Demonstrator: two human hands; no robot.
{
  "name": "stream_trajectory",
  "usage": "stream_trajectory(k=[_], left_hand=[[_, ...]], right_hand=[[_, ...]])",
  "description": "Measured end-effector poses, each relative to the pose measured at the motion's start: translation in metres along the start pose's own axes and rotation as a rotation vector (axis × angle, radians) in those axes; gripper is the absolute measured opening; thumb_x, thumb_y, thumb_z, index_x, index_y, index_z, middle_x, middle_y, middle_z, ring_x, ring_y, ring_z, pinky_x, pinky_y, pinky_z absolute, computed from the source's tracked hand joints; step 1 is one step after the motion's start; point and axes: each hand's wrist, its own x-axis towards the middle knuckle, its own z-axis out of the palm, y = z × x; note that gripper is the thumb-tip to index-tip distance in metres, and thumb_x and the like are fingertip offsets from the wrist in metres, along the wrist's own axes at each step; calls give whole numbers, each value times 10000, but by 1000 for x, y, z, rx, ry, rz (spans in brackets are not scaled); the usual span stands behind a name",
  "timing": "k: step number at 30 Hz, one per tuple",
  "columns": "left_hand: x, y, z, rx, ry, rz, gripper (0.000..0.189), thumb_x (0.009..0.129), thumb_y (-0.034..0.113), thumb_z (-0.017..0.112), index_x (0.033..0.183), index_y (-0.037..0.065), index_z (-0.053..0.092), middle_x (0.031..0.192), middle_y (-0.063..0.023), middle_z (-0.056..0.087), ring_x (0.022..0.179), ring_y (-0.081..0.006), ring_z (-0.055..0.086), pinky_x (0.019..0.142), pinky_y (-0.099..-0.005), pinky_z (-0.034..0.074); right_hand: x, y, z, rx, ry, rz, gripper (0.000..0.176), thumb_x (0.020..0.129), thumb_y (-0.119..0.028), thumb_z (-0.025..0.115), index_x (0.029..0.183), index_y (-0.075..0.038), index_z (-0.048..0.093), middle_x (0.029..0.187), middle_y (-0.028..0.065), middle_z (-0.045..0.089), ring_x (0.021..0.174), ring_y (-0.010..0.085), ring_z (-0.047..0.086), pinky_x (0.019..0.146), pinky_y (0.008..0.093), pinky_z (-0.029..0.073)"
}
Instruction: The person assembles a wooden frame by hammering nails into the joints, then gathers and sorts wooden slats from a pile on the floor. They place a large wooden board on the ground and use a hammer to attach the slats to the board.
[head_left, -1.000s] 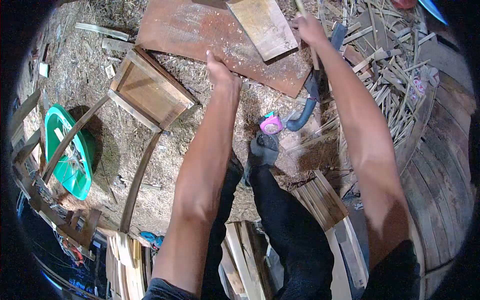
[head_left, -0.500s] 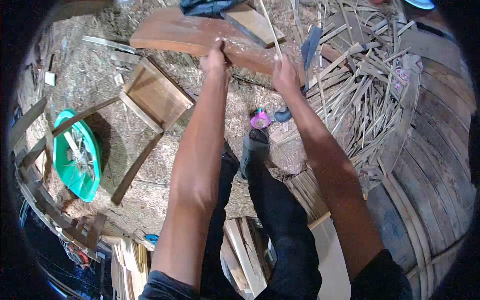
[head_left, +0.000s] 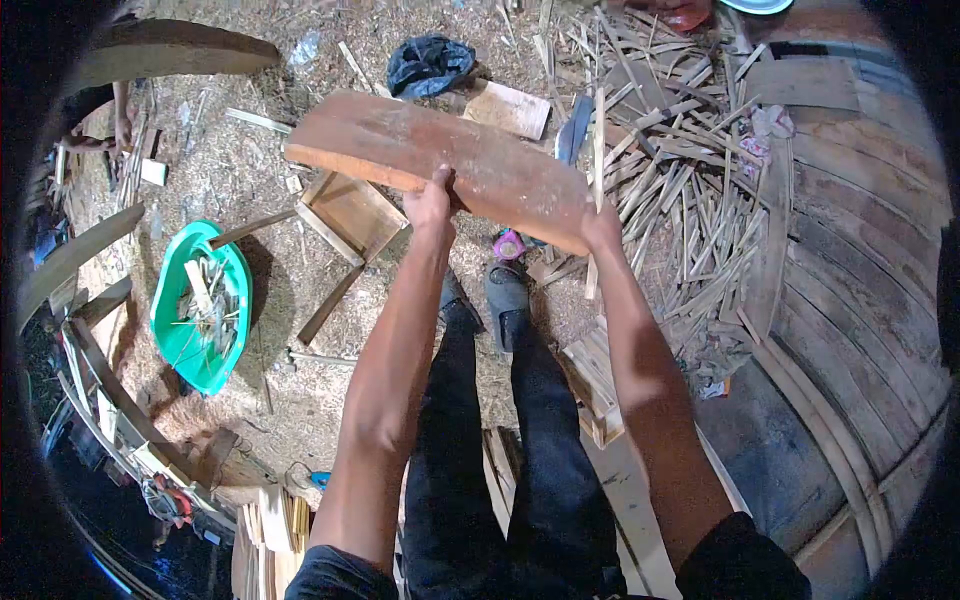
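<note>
A long reddish-brown wooden board [head_left: 400, 145] is lifted off the sawdust floor and held across in front of me. My left hand [head_left: 432, 198] grips its near edge around the middle. My right hand [head_left: 603, 230] grips its right end and also clasps a thin bamboo strip [head_left: 597, 150] that stands upright against the board. My legs in black trousers and dark shoes [head_left: 507, 297] stand below the board.
A square wooden frame [head_left: 352, 215] lies under the board's left part. A green basin [head_left: 196, 305] with scraps sits left. A heap of bamboo splints [head_left: 690, 180] spreads right. A small pale board [head_left: 507, 108], black bag [head_left: 428, 62], pink tape measure [head_left: 508, 244] and stacked slats [head_left: 590, 380] lie around.
The reddish board has been raised from lying flat on the ground to being held up by both hands. My right hand moved from the far strip down to the board's right end.
</note>
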Motion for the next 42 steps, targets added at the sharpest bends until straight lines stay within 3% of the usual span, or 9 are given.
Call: stream_trajectory(k=[4, 7, 11, 13, 14, 21, 31, 39, 42], left_hand=[[-65, 39, -11, -110, -190, 158, 348, 854, 31, 686, 1166, -4, 536, 1006, -110, 650, 879, -197, 656, 708, -318, 563], [-122, 72, -20, -116, -168, 337, 381, 854, 166, 729, 1138, 10, 528, 970, -80, 650, 797, -180, 646, 657, -314, 555], [-198, 115, -65, -167, -148, 430, 547, 815, 174, 780, 1213, -51, 479, 1038, -135, 640, 897, -198, 630, 803, -335, 531], [-242, 141, -106, -117, -127, 428, 601, 805, 162, 789, 1247, -66, 452, 1058, -149, 631, 922, -214, 631, 808, -346, 533], [-260, 145, -128, -152, -106, 453, 657, 806, 126, 790, 1310, -31, 398, 1180, -161, 605, 1048, -239, 614, 940, -362, 498], [-351, 147, -281, -448, 43, 360, 613, 825, 60, 755, 1302, -14, 377, 1172, -160, 601, 1075, -243, 615, 943, -368, 517], [-412, 47, -523, -893, 344, 426, 669, 805, 32, 716, 1366, 11, 352, 1231, -151, 541, 1139, -274, 562, 982, -413, 481], [-440, -82, -624, -1281, 475, 271, 677, 807, -37, 697, 1383, 91, 366, 1259, -82, 543, 1172, -219, 536, 1014, -381, 431], [-434, -148, -654, -1389, 539, 254, 686, 815, -20, 692, 1388, 160, 361, 1248, -63, 548, 1146, -223, 544, 997, -407, 425]], right_hand=[[-27, 1, -25, 144, -42, 53, 434, 983, -293, 481, 1321, -28, 538, 1222, 277, 609, 1166, 398, 581, 975, 429, 442], [-61, -7, -43, 311, -38, 139, 393, 988, -240, 480, 1337, -69, 542, 1262, 206, 611, 1138, 333, 603, 967, 408, 455], [-146, -74, -68, 880, -129, 220, 390, 1009, -216, 469, 1361, -53, 510, 1281, 128, 581, 1127, 260, 580, 976, 398, 455], [-155, -60, -60, 928, -215, 173, 400, 1010, -216, 477, 1348, -2, 494, 1272, 127, 584, 1137, 253, 573, 963, 385, 462], [-175, -66, -62, 877, -218, 133, 411, 1012, -232, 476, 1343, 12, 493, 1276, 134, 583, 1135, 261, 581, 966, 393, 466], [-309, -134, -40, 661, -277, -106, 405, 1028, -264, 470, 1296, 36, 514, 1210, 145, 605, 1066, 250, 609, 924, 371, 486], [-511, -167, 85, 471, -365, -452, 476, 1037, -318, 477, 1327, 60, 480, 1258, 160, 575, 1081, 241, 572, 957, 359, 439], [-559, -125, 153, -128, -527, -741, 463, 1025, -275, 506, 1359, 43, 479, 1300, 150, 566, 1127, 254, 573, 964, 371, 455], [-587, -99, 209, -142, -559, -909, 388, 1025, -213, 465, 1221, 112, 544, 1133, 235, 626, 1031, 283, 590, 899, 383, 458]])
